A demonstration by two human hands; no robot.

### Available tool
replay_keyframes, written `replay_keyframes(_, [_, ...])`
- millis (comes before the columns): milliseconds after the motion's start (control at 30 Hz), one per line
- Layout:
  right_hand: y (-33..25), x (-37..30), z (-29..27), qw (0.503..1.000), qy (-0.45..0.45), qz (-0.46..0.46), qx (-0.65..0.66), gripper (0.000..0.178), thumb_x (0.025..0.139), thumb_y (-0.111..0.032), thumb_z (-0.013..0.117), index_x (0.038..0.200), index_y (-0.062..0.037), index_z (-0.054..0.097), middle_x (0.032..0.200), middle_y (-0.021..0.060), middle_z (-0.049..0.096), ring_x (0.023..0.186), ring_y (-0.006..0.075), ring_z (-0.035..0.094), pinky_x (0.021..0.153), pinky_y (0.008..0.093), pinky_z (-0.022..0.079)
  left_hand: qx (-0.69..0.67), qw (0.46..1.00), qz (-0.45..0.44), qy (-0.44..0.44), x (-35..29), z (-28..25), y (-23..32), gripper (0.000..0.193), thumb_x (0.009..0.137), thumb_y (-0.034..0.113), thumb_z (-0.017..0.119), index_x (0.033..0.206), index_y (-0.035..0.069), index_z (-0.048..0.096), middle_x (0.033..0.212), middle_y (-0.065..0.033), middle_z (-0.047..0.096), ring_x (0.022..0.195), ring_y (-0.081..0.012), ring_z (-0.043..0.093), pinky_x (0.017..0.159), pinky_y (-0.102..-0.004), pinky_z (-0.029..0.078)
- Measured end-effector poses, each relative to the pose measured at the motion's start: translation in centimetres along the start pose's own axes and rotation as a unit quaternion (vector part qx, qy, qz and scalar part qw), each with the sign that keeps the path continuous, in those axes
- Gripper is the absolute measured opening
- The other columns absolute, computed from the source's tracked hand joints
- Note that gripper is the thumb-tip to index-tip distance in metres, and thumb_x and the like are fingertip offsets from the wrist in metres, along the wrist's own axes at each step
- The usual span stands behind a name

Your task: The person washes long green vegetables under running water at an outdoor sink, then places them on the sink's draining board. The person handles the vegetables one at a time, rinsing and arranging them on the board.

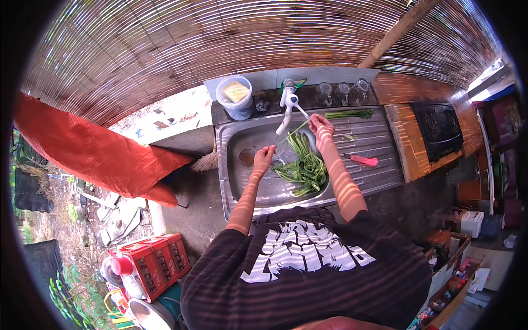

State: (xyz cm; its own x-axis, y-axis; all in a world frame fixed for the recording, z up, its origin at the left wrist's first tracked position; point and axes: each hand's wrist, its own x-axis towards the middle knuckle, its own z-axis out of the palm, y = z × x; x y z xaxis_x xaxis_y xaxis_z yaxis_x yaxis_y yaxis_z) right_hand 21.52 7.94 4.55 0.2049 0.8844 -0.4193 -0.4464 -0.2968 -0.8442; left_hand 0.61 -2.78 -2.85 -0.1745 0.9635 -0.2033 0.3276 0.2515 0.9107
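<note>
- Nearest the camera, a black shirt [330,280] with a white print fills the lower middle of the frame; both forearms reach up from it over the sink [225,187].
- At the centre, the left hand [264,158] has its fingers closed in a pinch on the lower end of a thin green stalk [293,132].
- Up and to the right, the right hand [322,131] has its fingers curled shut around the stalk's other end; their exact grip is too small to make out.
- The stalk spans the gap between the hands, slanting just beside the tap [287,110]. A light pinch close to each end should keep it straight without bruising.
- Working lower, over the leafy greens [302,168] in the sink, would probably suit better: the spout and lever crowd the knuckles.
- Right of centre, the ridged drainboard [379,140] carries a bunch of stalks [352,114], short green pieces [350,137] and a pink-handled tool [362,159], probably a knife; the right elbow needs care there.
- Along the top stand a white bucket [236,107] and glass mugs [344,93]; a black stove [438,129] sits right, on a wooden tabletop [404,151].
</note>
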Motion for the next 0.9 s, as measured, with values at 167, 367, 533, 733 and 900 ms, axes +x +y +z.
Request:
replay_keyframes(167, [-1.2,-1.4,1.1,0.997,0.031,-0.023,0.066,0.017,0.081,-0.009,0.072,0.094,-0.0055,0.062,0.081,0.0021,0.065,0.066,0.0105,0.061,0.056,0.0203,0.049,0.018,0.998,-0.015,0.059,0.8,-0.1,-1.6,0.040,0.090,0.043,0.056,0.085,0.006,0.069,0.076,-0.0125,0.067,0.073,-0.0219,0.064,0.072,-0.0348,0.048])
replay_keyframes(367, [1.3,-2.6,1.5,0.991,-0.105,0.064,-0.046,0.017,0.080,-0.007,0.071,0.093,-0.0028,0.062,0.083,0.0075,0.066,0.071,0.0162,0.066,0.063,0.0246,0.054,0.055,0.990,0.053,0.117,1.6,-0.9,-3.1,0.037,0.090,0.040,0.056,0.102,0.007,0.066,0.090,-0.0124,0.067,0.080,-0.0256,0.064,0.076,-0.0362,0.049])
replay_keyframes(533, [7.1,-4.5,2.4,0.969,-0.172,0.123,-0.128,0.016,0.081,-0.007,0.069,0.095,-0.0008,0.063,0.082,0.0078,0.066,0.069,0.0160,0.065,0.065,0.0258,0.054,-0.117,0.993,0.024,-0.015,1.0,-0.2,4.8,0.034,0.093,0.033,0.055,0.109,0.004,0.062,0.096,-0.0069,0.062,0.089,-0.0164,0.059,0.081,-0.0299,0.046])
replay_keyframes(733, [8.6,-1.1,1.5,0.986,-0.163,0.038,0.004,0.009,0.082,-0.001,0.065,0.091,-0.0008,0.065,0.081,0.0059,0.066,0.068,0.0132,0.064,0.061,0.0218,0.052,-0.037,0.998,0.031,-0.035,0.9,-0.8,2.4,0.032,0.093,0.033,0.056,0.094,0.002,0.065,0.077,-0.0013,0.062,0.070,-0.0074,0.050,0.065,-0.0251,0.042])
replay_keyframes(900, [2.4,2.0,-2.2,0.999,-0.022,0.023,0.006,0.010,0.081,-0.004,0.070,0.090,-0.0050,0.065,0.080,0.0029,0.066,0.070,0.0105,0.063,0.056,0.0192,0.048,0.001,1.000,0.002,0.014,-2.3,-2.9,-2.6,0.033,0.092,0.034,0.057,0.091,0.002,0.066,0.078,-0.0097,0.067,0.073,-0.0145,0.061,0.070,-0.0302,0.047])
